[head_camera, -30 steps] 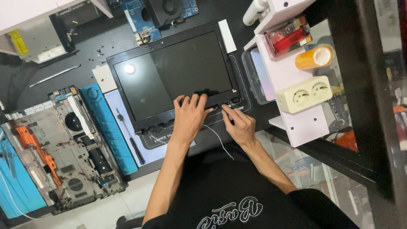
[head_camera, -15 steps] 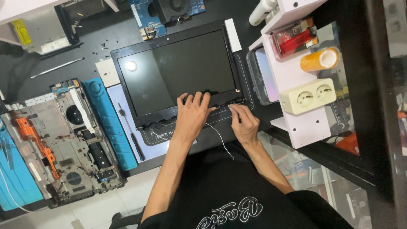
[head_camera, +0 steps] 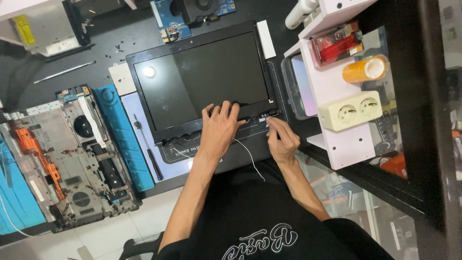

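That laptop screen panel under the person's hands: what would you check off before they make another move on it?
1. Left hand steadies the screen panel, fingers spread on its lower edge: ok.
2. Right hand has a pinching grip at the panel's lower right corner: ok; what it pinches: cannot tell.
3. Thin white cable running between the hands is free of snags: cannot tell.
4. Panel lies flat on the work mat: ok.
5. Screwdriver lies left of the panel, away from both hands: ok.
6. Loose screws are scattered on the desk beyond the panel, not gathered: not ok.
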